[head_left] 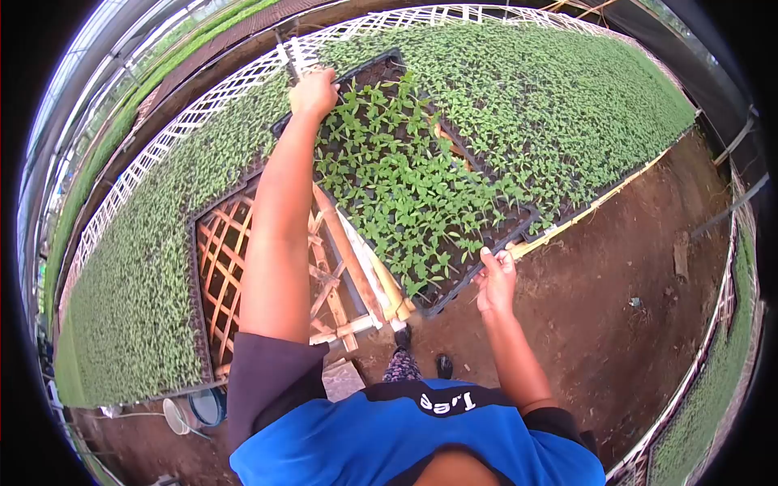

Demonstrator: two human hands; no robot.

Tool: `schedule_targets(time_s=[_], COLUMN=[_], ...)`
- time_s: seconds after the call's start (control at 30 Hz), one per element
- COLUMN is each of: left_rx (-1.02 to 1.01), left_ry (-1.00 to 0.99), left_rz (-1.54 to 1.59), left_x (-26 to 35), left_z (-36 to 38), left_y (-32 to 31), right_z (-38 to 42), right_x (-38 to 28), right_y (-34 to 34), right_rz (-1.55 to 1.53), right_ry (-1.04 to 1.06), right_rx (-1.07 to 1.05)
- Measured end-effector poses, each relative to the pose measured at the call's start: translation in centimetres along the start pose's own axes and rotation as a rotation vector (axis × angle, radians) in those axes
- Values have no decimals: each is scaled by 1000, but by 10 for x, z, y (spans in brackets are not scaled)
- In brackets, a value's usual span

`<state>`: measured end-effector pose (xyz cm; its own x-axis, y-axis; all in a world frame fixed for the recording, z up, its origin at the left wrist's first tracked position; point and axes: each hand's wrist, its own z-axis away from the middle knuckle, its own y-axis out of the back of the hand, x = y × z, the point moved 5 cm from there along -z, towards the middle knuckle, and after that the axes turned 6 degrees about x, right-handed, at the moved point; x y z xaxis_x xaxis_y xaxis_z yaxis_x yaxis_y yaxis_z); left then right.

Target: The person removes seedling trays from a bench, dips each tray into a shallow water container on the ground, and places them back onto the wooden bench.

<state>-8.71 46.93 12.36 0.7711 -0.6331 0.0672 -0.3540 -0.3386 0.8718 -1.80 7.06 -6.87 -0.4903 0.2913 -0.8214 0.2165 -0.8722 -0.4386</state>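
A black seedling tray (381, 162) full of leafy green seedlings lies tilted in front of me, over the edge of the bench. My left hand (314, 94) is closed on its far short edge, at the upper left. Closed on its near short edge is my right hand (496, 283), thumb on top of the rim; the fingers beneath are partly hidden. Dark soil shows at both ends of the tray. Below it, bamboo poles and wooden slats (328, 283) of the bench are exposed.
Dense seedling trays (559, 113) cover the bench to the right, and more seedlings (138, 300) spread to the left. A white lattice (162, 150) borders the far side. Buckets (208, 407) stand at lower left on the dirt floor (600, 275). Another planted bench (697, 429) lies at lower right.
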Motion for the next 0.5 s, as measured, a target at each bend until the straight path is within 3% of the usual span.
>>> schedule_targets(time_s=[0.17, 0.23, 0.3, 0.5], left_rx=[-54, -217, -291, -497], left_ry=[-92, -49, -29, 70], left_rz=[67, 75, 47, 7], left_x=[23, 28, 29, 5], left_z=[-70, -87, -97, -98], left_y=[-104, -150, -219, -349], right_z=[-7, -11, -24, -20], right_x=[22, 31, 53, 73], right_y=[-12, -11, 13, 41], right_rz=[-51, -74, 45, 205], right_ry=[-93, -95, -117, -221], right_rx=[194, 216, 308, 392])
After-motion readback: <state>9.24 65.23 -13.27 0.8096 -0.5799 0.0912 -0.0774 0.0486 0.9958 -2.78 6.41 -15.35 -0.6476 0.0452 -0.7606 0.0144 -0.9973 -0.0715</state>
